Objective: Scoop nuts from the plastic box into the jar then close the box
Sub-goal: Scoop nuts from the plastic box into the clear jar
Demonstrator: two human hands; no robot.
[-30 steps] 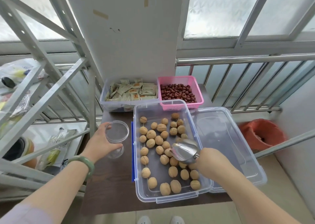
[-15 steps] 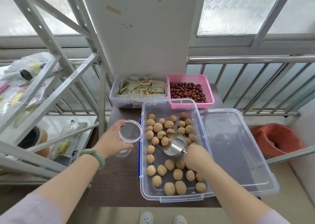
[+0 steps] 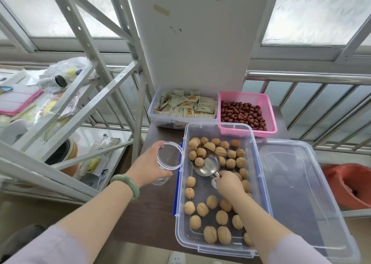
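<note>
A clear plastic box (image 3: 256, 149) on the dark table holds several walnuts (image 3: 221, 217). My right hand (image 3: 227, 184) grips the handle of a metal scoop (image 3: 207, 164) inside the box, its mouth pushed into the walnuts at the far end, with one nut at its left edge. My left hand (image 3: 149, 166) holds an empty clear jar (image 3: 170, 157) just left of the box, tilted with its open mouth facing up toward me. The box's clear lid (image 3: 301, 185) lies flat to the right of the box.
Behind the box stand a clear tub of sachets (image 3: 185, 107) and a pink basket of red dates (image 3: 248, 113). A grey metal shelf frame (image 3: 66, 111) with bags fills the left. A railing (image 3: 321, 79) runs behind, and an orange bag (image 3: 350, 185) sits at the right.
The scoop has moved from the box's middle toward its far end, into the walnuts. The jar has been lifted closer to the box's left wall.
</note>
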